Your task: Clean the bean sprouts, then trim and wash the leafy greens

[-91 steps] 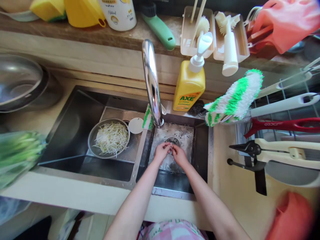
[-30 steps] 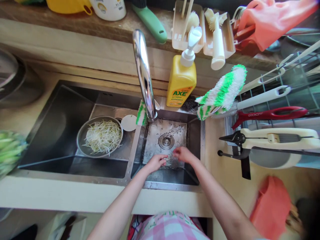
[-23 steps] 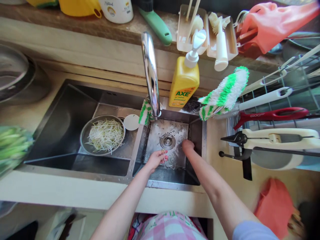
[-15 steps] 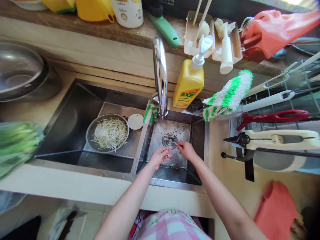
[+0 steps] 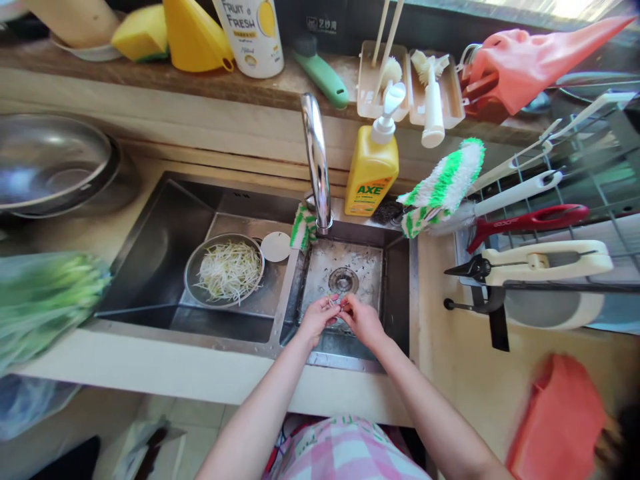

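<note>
Spreading around a steel sink point(image 5: 150, 263) goes pale tabletop point(image 5: 150, 363); left hand point(image 5: 317, 317) pinches a thin sprout point(image 5: 331, 302), right hand point(image 5: 363, 320) pinched closed just beside it, bowl point(image 5: 192, 275) of sprouts point(image 5: 226, 272) to their left.

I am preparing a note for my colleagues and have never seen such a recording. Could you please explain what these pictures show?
There is no machine here: you see a person's bare left hand and right hand. Every picture comes from one camera worn on the head, looking forward and down. Both hands are close together over the right sink basin. In the left sink basin sits a round dish with a heap of pale sprouts. The left hand seems to hold a thin pale strand, probably one such sprout; whether the right hand also grips it, I cannot tell. Behind the basins stand a faucet and a yellow pump bottle. Bagged greens lie at the left.
</note>
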`<state>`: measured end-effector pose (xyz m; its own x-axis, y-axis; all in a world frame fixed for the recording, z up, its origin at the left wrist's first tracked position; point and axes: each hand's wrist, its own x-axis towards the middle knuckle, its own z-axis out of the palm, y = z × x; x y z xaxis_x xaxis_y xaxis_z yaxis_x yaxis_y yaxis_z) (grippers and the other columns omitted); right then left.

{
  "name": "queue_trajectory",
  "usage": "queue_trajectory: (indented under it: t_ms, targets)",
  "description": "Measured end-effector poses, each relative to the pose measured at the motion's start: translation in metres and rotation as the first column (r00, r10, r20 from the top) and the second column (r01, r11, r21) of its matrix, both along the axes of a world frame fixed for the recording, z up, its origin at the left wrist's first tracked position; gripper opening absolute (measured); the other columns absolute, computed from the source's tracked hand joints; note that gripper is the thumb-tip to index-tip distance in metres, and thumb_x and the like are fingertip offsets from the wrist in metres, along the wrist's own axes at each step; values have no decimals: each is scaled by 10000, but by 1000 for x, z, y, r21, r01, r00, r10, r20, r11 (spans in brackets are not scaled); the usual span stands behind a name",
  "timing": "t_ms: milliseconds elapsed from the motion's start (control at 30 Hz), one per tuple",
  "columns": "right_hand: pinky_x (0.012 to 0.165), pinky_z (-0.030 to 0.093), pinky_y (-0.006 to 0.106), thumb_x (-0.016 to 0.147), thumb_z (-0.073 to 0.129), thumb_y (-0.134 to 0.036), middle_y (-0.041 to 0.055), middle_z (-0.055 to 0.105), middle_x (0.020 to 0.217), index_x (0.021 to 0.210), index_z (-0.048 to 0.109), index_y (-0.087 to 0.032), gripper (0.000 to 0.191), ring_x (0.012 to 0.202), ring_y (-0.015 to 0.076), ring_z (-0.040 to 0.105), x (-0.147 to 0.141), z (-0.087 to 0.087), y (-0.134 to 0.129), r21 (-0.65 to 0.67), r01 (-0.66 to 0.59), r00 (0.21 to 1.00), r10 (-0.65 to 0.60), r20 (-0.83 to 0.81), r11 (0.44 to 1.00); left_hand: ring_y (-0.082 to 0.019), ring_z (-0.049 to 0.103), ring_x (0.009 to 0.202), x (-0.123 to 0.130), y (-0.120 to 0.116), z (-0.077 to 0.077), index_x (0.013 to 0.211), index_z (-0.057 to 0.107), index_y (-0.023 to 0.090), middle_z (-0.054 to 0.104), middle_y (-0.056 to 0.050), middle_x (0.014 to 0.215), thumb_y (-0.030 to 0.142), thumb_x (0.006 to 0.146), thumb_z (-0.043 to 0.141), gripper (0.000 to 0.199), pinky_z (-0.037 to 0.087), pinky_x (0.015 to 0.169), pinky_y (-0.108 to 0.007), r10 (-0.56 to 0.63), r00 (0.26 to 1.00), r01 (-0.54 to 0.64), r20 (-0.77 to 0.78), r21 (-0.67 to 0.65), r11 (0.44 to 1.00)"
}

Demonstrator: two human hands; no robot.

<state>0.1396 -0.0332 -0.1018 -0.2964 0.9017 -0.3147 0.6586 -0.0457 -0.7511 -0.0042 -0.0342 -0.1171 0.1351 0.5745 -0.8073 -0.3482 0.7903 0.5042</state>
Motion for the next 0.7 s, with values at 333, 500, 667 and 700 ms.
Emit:
queue_trajectory:
  t_ms: [333,500,667,700]
  targets:
    - [592,409,218,738,578,-263,-44,614,668,814,438,-216,167,601,111,564,2,-13,-14,-167,59,920,-118,-375,984,-97,599,596,0,-7,6,1123,521,105,669,-53,765,202,632,736,544,450,608,-217,20,994,-18,111,-21,1000]
    - [520,396,218,663,637,-324,-62,558,534,752,458,-202,233,494,107,526,-1,-19,-16,-395,186,821,-363,-440,900,-107,603,624,2,-10,4,1080,544,115,642,-18,713,193,570,772,564,441,646,-226,88,991,-91,98,29,995]
    - [438,357,211,611,659,-393,-37,549,486,593,500,-177,269,406,90,481,-8,-19,-17,-536,273,783,-508,-358,799,-73,553,571,10,-10,3,1021,577,117,581,40,628,222,517,791,557,415,638,-214,164,986,-168,40,139,976]
    - [424,354,210,608,660,-404,-33,552,476,576,493,-177,284,391,87,474,-10,-18,-18,-565,287,778,-532,-333,774,-69,548,568,11,-11,3,1008,582,116,579,41,632,223,512,791,548,410,633,-211,180,983,-183,29,164,969]
